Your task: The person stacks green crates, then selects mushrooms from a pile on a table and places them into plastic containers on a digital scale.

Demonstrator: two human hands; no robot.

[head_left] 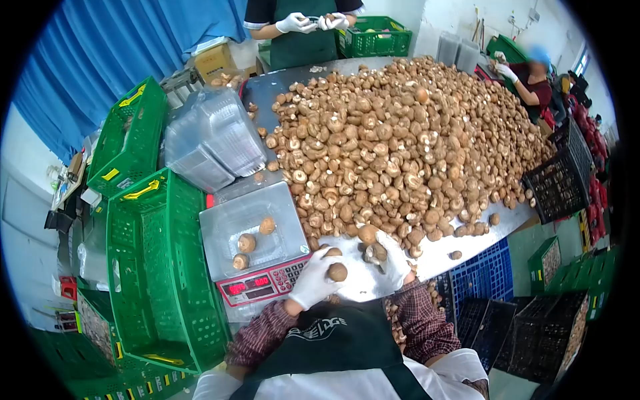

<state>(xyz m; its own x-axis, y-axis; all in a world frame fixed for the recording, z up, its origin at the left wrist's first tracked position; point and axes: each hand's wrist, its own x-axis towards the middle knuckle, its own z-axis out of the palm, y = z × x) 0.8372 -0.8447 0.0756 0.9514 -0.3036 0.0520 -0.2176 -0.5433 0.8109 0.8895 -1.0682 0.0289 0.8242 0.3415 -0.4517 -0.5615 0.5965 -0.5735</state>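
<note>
White-gloved left hand (316,280), white-gloved right hand (397,263): fingers curled round brown, round-capped mushrooms (337,271) over silver metal counter (360,275); clear plastic tray (272,249) sits on red-grey digital scale (257,285), presumably so contents register

White gloves (310,288) cover the left grip (319,276) and the right grip (393,260). Finely checked oversleeves (425,321), dark maroon with paler lines, sheathe the forearms. A dark green apron (333,355) with matching straps (408,381) overlies a white top (327,387); pale lettering (319,328) marks the apron's front.
</note>
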